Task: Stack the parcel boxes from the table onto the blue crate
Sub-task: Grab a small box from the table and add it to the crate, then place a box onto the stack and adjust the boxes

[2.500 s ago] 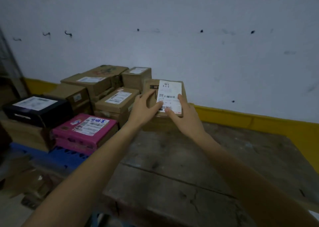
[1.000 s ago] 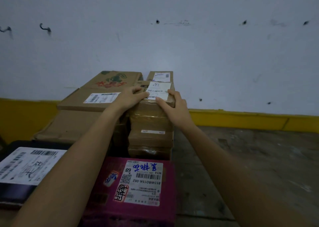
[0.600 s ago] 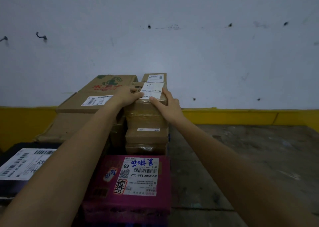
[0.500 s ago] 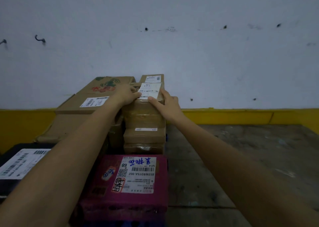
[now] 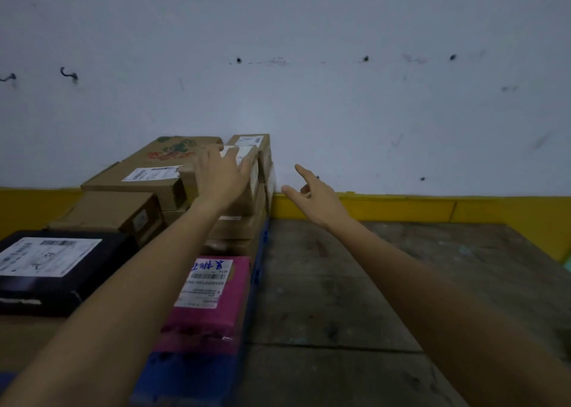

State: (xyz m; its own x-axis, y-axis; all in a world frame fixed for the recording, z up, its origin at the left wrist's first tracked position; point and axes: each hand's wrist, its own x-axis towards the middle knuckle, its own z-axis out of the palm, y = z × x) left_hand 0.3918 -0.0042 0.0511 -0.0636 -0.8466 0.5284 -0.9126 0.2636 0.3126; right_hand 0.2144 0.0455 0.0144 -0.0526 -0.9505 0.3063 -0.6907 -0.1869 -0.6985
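A small brown parcel box [image 5: 254, 176] with a white label sits on top of a column of brown boxes [image 5: 238, 227] on the blue crate [image 5: 197, 375]. My left hand [image 5: 221, 178] lies flat on this top box, fingers spread over its label and far edge. My right hand [image 5: 312, 198] hovers open to the right of the column, apart from the box, above the back of the wooden table [image 5: 355, 298]. No parcel shows on the visible table surface.
A pink box [image 5: 213, 298] lies in front of the column, a black box [image 5: 52, 267] to the left, and a large printed brown carton [image 5: 154, 171] behind on other cartons. A white wall with a yellow band [image 5: 432, 207] closes the back.
My right hand has let go of the small box and moved off to the right. My left hand has slid onto the box's top. The box now rests on the column.
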